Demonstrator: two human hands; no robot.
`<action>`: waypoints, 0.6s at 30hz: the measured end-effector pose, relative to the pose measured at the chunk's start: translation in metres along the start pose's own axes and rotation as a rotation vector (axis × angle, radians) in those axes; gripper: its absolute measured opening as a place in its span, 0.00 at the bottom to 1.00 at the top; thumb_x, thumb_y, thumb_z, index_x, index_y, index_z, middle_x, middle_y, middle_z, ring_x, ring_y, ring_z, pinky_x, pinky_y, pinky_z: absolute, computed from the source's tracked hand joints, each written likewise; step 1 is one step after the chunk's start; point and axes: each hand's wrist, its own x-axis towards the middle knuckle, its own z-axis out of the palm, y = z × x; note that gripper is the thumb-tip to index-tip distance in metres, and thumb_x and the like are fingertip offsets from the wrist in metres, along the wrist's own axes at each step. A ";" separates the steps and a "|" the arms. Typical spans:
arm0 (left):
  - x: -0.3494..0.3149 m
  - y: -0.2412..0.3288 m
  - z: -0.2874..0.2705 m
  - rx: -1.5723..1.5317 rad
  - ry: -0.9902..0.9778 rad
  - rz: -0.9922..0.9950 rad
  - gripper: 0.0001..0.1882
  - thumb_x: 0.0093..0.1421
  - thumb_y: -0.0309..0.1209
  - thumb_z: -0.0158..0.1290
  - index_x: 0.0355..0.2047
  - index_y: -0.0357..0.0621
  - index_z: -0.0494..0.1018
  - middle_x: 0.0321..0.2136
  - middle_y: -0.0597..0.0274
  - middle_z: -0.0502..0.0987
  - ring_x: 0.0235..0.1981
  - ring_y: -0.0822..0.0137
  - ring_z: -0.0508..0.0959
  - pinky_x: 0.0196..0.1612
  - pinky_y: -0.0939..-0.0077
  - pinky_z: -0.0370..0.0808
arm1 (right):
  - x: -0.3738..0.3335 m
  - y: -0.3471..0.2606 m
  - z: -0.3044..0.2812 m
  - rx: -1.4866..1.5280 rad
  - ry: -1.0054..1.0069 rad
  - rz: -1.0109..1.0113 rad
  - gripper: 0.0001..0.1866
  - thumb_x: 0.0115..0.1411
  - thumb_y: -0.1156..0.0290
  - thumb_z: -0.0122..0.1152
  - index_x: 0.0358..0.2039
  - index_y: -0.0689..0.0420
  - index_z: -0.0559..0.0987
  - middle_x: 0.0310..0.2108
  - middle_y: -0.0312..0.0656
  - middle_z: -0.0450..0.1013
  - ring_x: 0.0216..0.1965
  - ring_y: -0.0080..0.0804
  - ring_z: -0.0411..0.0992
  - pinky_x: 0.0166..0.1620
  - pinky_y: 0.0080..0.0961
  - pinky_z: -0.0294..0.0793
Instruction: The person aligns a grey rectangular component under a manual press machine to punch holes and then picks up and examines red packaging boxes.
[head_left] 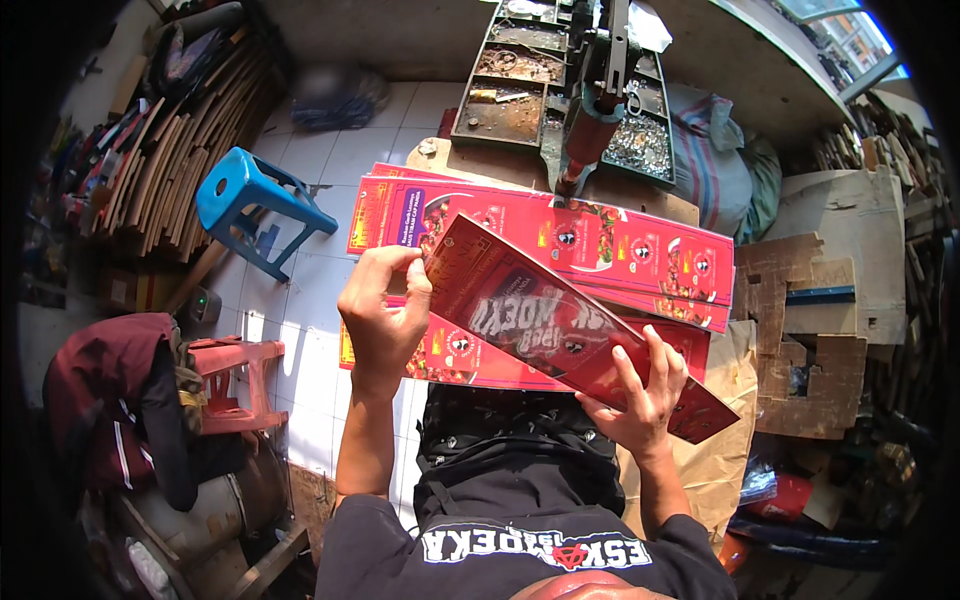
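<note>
A long, glossy red printed sheet (540,315) is held up at a slant in front of me, and its shiny face mirrors my shirt. My right hand (640,395) grips it near its lower right end, fingers over the face and thumb by the near edge. At its upper left end my left hand (385,305) is closed in a pinch, fingertips right by the sheet's edge. What those fingertips hold, if anything, is too small to tell. More red printed sheets (640,245) lie overlapping beneath, on the work surface under a hand press (590,140).
Dark compartment trays (505,110) with small metal bits flank the press. At left stand a blue stool (245,205) and a red stool (240,380) beside draped clothing (115,400). Cut cardboard (805,340) is stacked at right, with a striped sack (705,165) behind.
</note>
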 end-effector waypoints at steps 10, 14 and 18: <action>0.005 0.034 0.006 -0.142 0.018 0.100 0.11 0.56 0.19 0.62 0.40 0.35 0.80 0.36 0.52 0.81 0.37 0.62 0.83 0.39 0.74 0.80 | -0.012 0.013 -0.001 -0.038 0.097 -0.029 0.36 0.49 0.48 0.75 0.57 0.45 0.74 0.64 0.57 0.63 0.58 0.56 0.64 0.58 0.52 0.61; 0.007 0.043 0.013 -0.116 0.046 0.168 0.11 0.54 0.20 0.65 0.39 0.36 0.80 0.37 0.53 0.81 0.37 0.62 0.84 0.40 0.73 0.81 | -0.016 0.017 -0.003 -0.067 0.126 -0.032 0.38 0.47 0.52 0.78 0.57 0.44 0.72 0.64 0.58 0.62 0.60 0.58 0.62 0.59 0.55 0.61; 0.008 0.048 0.020 -0.239 0.025 0.099 0.11 0.56 0.20 0.65 0.39 0.35 0.78 0.35 0.56 0.81 0.38 0.67 0.83 0.42 0.75 0.80 | -0.021 0.023 -0.006 -0.096 0.143 -0.029 0.38 0.46 0.54 0.78 0.57 0.43 0.72 0.64 0.57 0.61 0.60 0.58 0.62 0.59 0.56 0.61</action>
